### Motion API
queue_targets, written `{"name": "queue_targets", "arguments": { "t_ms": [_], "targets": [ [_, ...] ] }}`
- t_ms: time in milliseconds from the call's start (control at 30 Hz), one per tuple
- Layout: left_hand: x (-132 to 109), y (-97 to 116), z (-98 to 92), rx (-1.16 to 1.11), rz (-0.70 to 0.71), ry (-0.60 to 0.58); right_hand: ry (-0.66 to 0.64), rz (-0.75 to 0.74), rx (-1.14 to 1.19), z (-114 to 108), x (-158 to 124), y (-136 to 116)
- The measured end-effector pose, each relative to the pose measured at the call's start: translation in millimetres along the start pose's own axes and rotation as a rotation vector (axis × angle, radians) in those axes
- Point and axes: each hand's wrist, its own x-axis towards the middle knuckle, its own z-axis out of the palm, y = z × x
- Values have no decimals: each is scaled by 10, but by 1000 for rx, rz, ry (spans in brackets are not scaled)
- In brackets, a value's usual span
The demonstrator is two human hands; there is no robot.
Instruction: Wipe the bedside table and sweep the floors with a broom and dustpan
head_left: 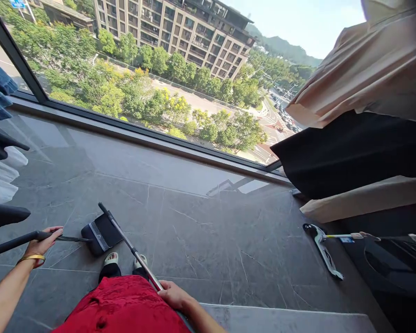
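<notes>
My left hand (43, 243), with a gold bangle at the wrist, is closed around the dark handle of a long-handled dustpan (94, 240). The black pan lies on the grey tiled floor in front of my feet and has a row of pale comb teeth. In my right hand (173, 294), close to my body, is the metal pole of a broom (138, 256). The pole slants forward and left to a dark end beside the pan's far edge. Whether that end touches the pan, I cannot tell. Any debris in the pan is too small to make out.
A window (152, 134) runs along the far side above a low ledge. Clothes (364, 88) hang at the right, and more garments (0, 171) hang at the left. A white and black wheeled scooter-like item (324, 252) stands on the right floor. A pale step edge (284, 317) lies near me.
</notes>
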Motion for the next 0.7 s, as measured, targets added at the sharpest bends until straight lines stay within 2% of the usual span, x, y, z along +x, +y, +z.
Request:
{"name": "queue_targets", "arguments": {
  "t_ms": [167,300,400,467,567,700],
  "targets": [
    [-522,33,-65,-245,-8,200,-170,0,-106,-248,208,-69],
    [-937,-28,-270,-496,-62,390,-112,4,-133,-498,557,-137],
    [-1273,-174,-446,-619,-78,529,-83,-6,-166,-635,810,-253],
    [-1495,-282,-556,-697,-67,607,-107,-7,-228,-668,977,-365],
    [-1773,-434,-738,-798,-54,707,-142,-1,-351,-563,1228,-572],
    [-2042,-673,-1011,-865,-40,823,-140,15,-431,-163,1427,-877]
  ]
}}
